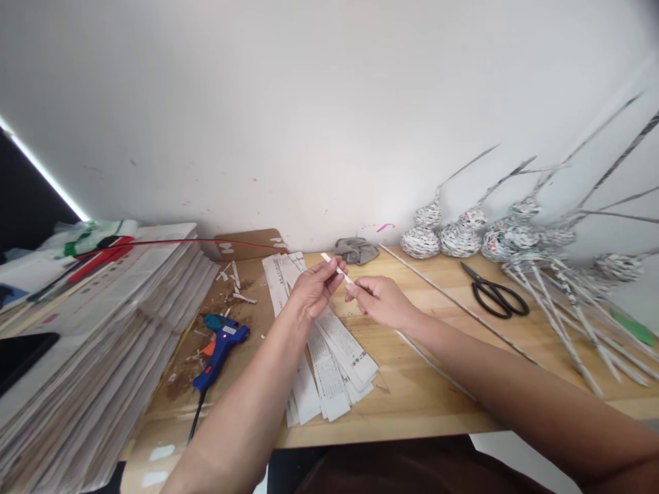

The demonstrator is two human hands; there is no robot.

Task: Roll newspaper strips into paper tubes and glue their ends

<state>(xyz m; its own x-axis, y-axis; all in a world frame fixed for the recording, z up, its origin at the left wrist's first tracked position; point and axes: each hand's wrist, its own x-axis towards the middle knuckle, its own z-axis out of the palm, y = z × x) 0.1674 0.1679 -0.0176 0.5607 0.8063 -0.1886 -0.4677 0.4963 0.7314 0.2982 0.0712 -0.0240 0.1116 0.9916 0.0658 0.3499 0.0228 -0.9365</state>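
Between my two hands is a thin white rolled paper tube (347, 278), its short end sticking up past my left fingers. My left hand (318, 283) pinches it near that end. My right hand (382, 300) grips it just to the right, thumb and fingers closed. A thin tube runs out below my right hand and passes under the forearm; whether it is the same piece I cannot tell. Beneath my hands lies a fanned pile of printed paper strips (334, 370). Another long paper tube (453, 298) lies slantwise to the right.
At left stands a tall newspaper stack (169, 309), beside a blue glue gun (222, 350) on a stained brown board with paper scraps. Black scissors (497, 295), woven paper gourds (419, 240) and loose paper tubes (581, 315) occupy the right. A grey cloth (357, 251) sits by the wall.
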